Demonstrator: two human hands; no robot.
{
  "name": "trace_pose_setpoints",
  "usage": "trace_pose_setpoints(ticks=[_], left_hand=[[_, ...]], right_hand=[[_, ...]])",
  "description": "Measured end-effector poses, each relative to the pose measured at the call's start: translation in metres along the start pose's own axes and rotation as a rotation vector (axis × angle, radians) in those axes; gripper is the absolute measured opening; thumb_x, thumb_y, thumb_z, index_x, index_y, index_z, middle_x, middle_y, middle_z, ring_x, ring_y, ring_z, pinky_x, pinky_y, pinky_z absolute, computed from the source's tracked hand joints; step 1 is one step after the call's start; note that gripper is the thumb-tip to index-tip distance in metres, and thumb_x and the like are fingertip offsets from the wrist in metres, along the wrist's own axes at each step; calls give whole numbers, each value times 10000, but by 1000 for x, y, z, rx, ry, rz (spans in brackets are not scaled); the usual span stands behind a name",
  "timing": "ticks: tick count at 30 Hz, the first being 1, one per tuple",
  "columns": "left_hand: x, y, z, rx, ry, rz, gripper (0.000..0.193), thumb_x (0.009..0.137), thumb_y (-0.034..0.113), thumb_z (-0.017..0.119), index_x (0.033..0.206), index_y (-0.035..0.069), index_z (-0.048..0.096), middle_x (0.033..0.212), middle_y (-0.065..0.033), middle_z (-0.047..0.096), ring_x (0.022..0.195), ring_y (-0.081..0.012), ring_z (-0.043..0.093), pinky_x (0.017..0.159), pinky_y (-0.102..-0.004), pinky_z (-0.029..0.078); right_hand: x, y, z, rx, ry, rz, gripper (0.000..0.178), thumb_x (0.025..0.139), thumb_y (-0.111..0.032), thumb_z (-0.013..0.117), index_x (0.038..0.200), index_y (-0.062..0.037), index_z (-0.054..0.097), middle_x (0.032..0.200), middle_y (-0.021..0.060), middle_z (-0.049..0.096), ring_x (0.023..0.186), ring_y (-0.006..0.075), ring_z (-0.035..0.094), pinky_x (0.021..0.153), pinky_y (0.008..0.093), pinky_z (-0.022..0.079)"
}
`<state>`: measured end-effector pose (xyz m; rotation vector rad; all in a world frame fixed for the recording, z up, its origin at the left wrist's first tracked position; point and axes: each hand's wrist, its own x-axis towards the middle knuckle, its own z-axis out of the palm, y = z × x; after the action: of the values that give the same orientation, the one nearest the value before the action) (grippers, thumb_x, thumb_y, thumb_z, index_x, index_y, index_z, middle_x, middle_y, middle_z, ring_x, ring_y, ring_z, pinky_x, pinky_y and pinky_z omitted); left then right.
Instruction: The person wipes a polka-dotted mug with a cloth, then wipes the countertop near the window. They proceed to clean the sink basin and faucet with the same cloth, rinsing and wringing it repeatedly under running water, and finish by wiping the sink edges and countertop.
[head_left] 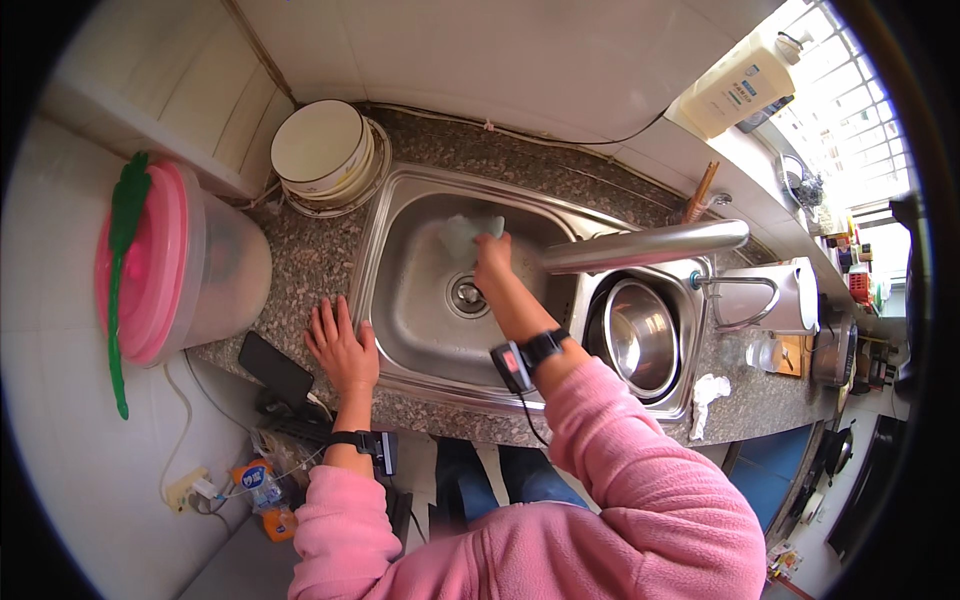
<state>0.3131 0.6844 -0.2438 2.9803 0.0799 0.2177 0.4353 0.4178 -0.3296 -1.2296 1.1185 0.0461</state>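
Note:
My right hand (491, 258) reaches into the larger basin of the steel sink (410, 290), its fingers closed on a pale green cloth (460, 236). The cloth is pressed to the basin's far inner side, above the drain (468, 295); part of it is hidden by the hand. My left hand (343, 345) lies flat on the speckled stone counter at the sink's left edge, fingers spread, holding nothing. Across the sink, to the right of my right hand, stretches the thick steel tap (650, 246).
Steel bowls (640, 335) sit in the smaller basin. Stacked white bowls (318, 142) stand at the back left. A pink-lidded clear tub (225, 265) and a black phone (276, 366) are on the left. Right of the sink are a white jug (765, 297) and a crumpled white cloth (708, 400).

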Motion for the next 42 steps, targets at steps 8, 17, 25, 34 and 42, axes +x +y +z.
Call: trace_pose_setpoints(ticks=[8, 17, 25, 34, 42], left_hand=[[-2, -6, 5, -29, 15, 23, 615, 893, 303, 605, 1472, 130, 490, 1561, -126, 407, 1460, -357, 323, 1188, -605, 187], [-1, -4, 2, -20, -17, -2, 605, 892, 279, 593, 1470, 135, 488, 1559, -120, 411, 1456, -355, 330, 1190, -600, 193], [-2, -7, 6, -12, 4, 21, 596, 883, 246, 566, 1464, 132, 497, 1553, -130, 419, 1455, -359, 335, 1189, -606, 191], [0, -5, 5, -27, 2, 16, 593, 881, 248, 574, 1459, 134, 503, 1555, -128, 419, 1457, -364, 334, 1178, -615, 204], [-1, -8, 8, -27, 8, 23, 615, 859, 249, 594, 1454, 125, 503, 1552, -126, 420, 1445, -367, 349, 1178, -612, 209]], right_hand=[[-43, 41, 146, -137, 102, -575, 328, 832, 74, 490, 1130, -33, 577, 989, 190, 643, 911, 321, 599, 876, 405, 479], [-87, 77, -5, -882, -893, -226, 275, 909, -114, 549, 1164, -37, 616, 1036, 168, 685, 944, 337, 659, 826, 428, 516], [22, 63, 76, -204, -142, -602, 349, 992, -171, 488, 1325, -90, 552, 1142, 121, 659, 1011, 262, 611, 868, 399, 486], [-49, 106, -18, -1033, -833, -429, 281, 924, -119, 504, 1058, -61, 744, 1142, 215, 688, 1085, 394, 635, 924, 454, 514], [46, 55, 18, -681, 103, -842, 353, 846, -210, 636, 1156, -42, 634, 1121, 197, 632, 1053, 403, 576, 931, 474, 466]])
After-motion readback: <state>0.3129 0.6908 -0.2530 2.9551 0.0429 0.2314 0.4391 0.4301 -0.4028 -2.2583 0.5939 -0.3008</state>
